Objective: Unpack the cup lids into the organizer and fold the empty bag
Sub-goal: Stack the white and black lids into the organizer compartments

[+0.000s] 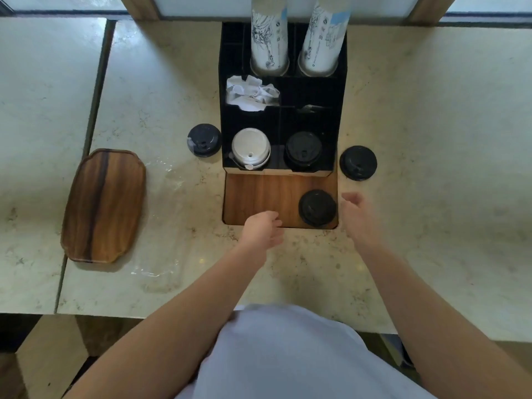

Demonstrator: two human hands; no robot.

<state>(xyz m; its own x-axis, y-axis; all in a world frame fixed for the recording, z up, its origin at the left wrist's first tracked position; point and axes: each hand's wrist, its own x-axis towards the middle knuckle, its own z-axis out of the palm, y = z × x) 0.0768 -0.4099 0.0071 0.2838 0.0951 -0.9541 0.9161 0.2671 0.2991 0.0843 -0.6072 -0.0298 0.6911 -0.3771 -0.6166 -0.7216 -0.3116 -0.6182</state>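
Four black lids point(317, 207), one white lid stack point(250, 148), two cup stacks point(269, 38), one wooden tray point(103, 205), two hands point(263, 230).

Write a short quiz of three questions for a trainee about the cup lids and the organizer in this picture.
1. How many black plastic cup lids lie outside the black compartment organizer?
2. True or false: the left hand has a lid in its grip.
3. What fills the organizer's front left compartment? A) white plastic lids B) crumpled paper C) nothing

Key:
1. Three: the left lid and the right lid on the marble counter, and the near lid on the wooden board.
2. False; both it and the right hand are empty.
3. A, the white lids.
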